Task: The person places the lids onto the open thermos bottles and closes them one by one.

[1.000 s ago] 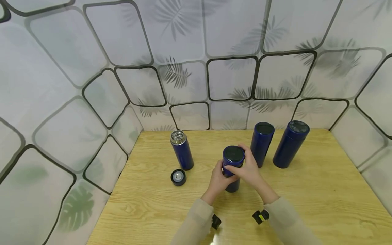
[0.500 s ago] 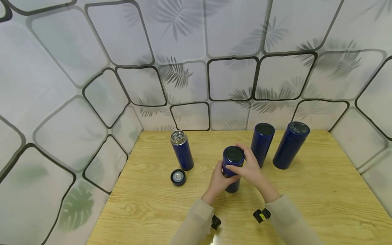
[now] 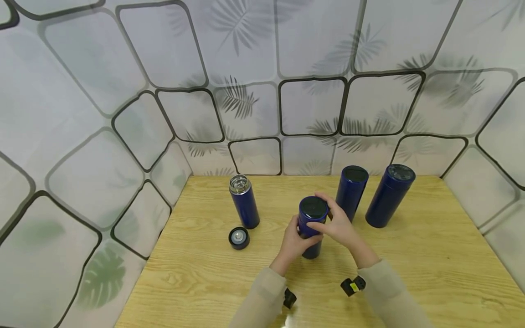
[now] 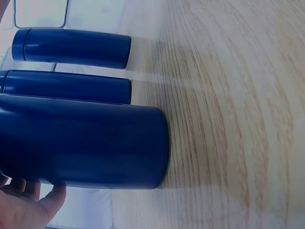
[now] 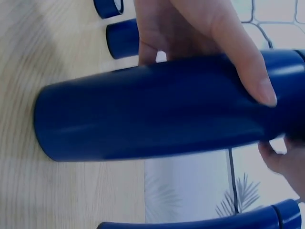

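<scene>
A dark blue bottle with a black top stands upright between the two hands. Its body is gripped by the left hand, the thumb lying across the near side. Higher up, around the top part, the right hand holds it with curled fingers and thumb. The same bottle fills the middle of the left wrist view, with left fingers at its lower edge. In the right wrist view the left hand wraps the bottle, and right fingertips touch it from the other side.
Two closed blue bottles stand behind and to the right, the nearer close to the right hand. On the left, an uncapped blue bottle stands behind its upturned black cap. A patterned wall borders the wooden table.
The right wrist and forearm have shifted slightly to the right, and the right thumb has moved a little rightward on the bottle. The left hand keeps its grip, and the other bottles stay put.
</scene>
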Action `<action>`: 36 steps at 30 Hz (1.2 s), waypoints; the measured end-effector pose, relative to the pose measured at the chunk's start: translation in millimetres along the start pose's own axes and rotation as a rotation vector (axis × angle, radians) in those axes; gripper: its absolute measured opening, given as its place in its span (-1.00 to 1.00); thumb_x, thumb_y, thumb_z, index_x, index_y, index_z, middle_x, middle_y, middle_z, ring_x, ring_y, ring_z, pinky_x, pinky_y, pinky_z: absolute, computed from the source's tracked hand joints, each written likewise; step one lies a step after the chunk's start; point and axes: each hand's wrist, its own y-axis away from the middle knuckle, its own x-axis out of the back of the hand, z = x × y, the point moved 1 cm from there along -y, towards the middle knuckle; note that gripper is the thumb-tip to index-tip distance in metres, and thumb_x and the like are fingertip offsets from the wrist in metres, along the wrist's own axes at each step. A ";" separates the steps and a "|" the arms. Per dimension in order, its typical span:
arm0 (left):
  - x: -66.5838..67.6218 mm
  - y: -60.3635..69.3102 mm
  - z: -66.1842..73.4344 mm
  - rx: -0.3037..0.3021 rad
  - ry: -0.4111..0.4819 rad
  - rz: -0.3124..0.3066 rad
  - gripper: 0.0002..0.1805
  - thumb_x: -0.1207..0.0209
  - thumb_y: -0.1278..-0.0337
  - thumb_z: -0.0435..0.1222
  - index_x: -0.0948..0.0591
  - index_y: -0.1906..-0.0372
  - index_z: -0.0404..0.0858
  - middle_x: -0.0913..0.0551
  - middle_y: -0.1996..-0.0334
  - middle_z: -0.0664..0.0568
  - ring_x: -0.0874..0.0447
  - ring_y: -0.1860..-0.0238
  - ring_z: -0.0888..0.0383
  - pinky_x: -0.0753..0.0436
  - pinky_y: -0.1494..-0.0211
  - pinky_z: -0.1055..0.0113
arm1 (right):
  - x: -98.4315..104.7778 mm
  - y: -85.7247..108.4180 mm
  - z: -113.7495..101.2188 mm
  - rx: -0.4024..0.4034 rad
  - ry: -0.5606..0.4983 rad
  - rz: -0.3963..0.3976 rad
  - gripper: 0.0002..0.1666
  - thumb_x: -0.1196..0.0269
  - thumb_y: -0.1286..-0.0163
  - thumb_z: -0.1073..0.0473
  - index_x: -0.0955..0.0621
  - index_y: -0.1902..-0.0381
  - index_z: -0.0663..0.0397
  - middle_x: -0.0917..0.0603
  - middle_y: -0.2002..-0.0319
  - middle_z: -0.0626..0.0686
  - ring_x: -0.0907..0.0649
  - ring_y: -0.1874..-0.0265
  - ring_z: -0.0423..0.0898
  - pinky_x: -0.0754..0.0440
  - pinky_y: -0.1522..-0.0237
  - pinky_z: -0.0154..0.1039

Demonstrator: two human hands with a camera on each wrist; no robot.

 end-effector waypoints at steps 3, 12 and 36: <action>-0.3 0.4 2.2 0.005 -0.007 0.002 -0.39 -0.28 0.10 -0.34 -0.29 -0.11 -0.33 -0.41 0.01 -0.07 -0.42 0.01 0.05 -0.44 0.02 0.25 | -5.7 1.4 -1.0 -0.066 0.051 0.089 -0.10 -0.38 0.03 0.27 -0.17 -0.23 0.24 -0.27 -0.15 0.24 -0.32 -0.10 0.14 -0.20 -0.07 0.14; -0.5 0.3 2.2 -0.006 -0.017 0.001 -0.39 -0.28 0.10 -0.34 -0.29 -0.11 -0.34 -0.42 0.02 -0.09 -0.42 0.02 0.05 -0.44 0.03 0.23 | -8.1 4.1 0.0 -0.037 0.048 0.111 -0.09 -0.38 0.03 0.30 -0.15 -0.22 0.28 -0.27 -0.14 0.26 -0.32 -0.09 0.16 -0.19 -0.08 0.13; 0.3 0.7 5.2 -0.006 -0.029 0.007 -0.38 -0.30 0.14 -0.34 -0.31 -0.09 -0.39 -0.44 0.03 -0.09 -0.43 0.03 0.07 -0.45 0.04 0.27 | -9.8 8.6 4.6 -0.009 -0.080 0.117 -0.13 -0.30 0.00 0.45 -0.13 -0.24 0.36 -0.25 -0.15 0.34 -0.28 -0.11 0.27 -0.15 -0.09 0.18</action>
